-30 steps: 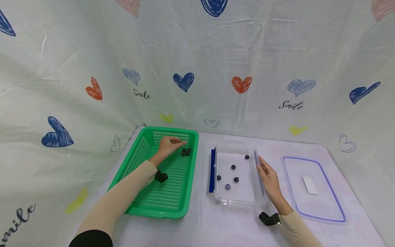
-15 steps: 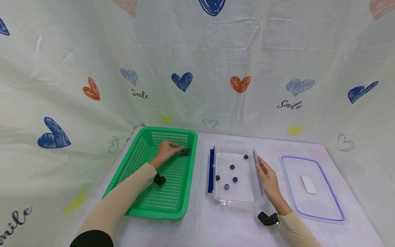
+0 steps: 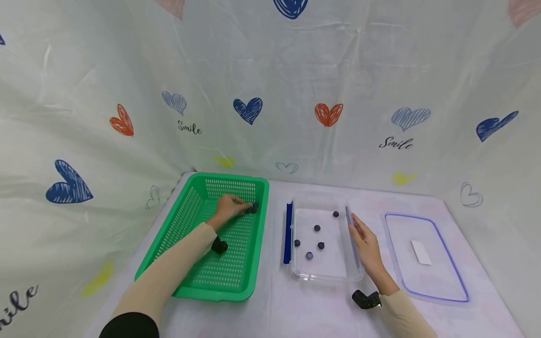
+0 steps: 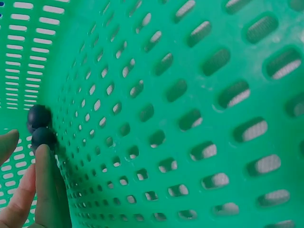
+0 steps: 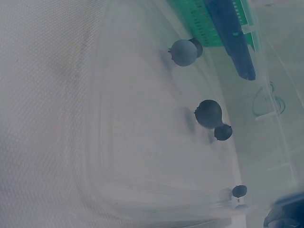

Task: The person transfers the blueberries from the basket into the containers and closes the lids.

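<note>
My left hand [image 3: 229, 209] reaches into the green perforated basket [image 3: 264, 220], its fingertips at a few blueberries [image 3: 255, 206] by the right wall. In the left wrist view, straight fingers [image 4: 43, 183] touch the nearer blueberry [image 4: 43, 137], with another blueberry [image 4: 39, 115] just beyond; the thumb [image 4: 8, 144] stands apart on the left. My right hand [image 3: 368, 246] rests its fairly straight fingers along the right side of a clear plastic box [image 3: 327, 278]. Several blueberries [image 3: 317, 228] lie spread over the box floor; the right wrist view shows them close up.
A blue clip flap [image 3: 289, 234] stands out from the box's left side, facing the basket. Right of the box lies a clear lid [image 3: 444, 286] with a blue seal and a white label [image 3: 421, 252]. A heart-printed curtain [image 3: 287, 70] hangs behind the table.
My left hand has lowered towards the blueberries in the basket, and its fingertips now overlap them. My right hand has stayed at the box. The head view has shifted slightly.
</note>
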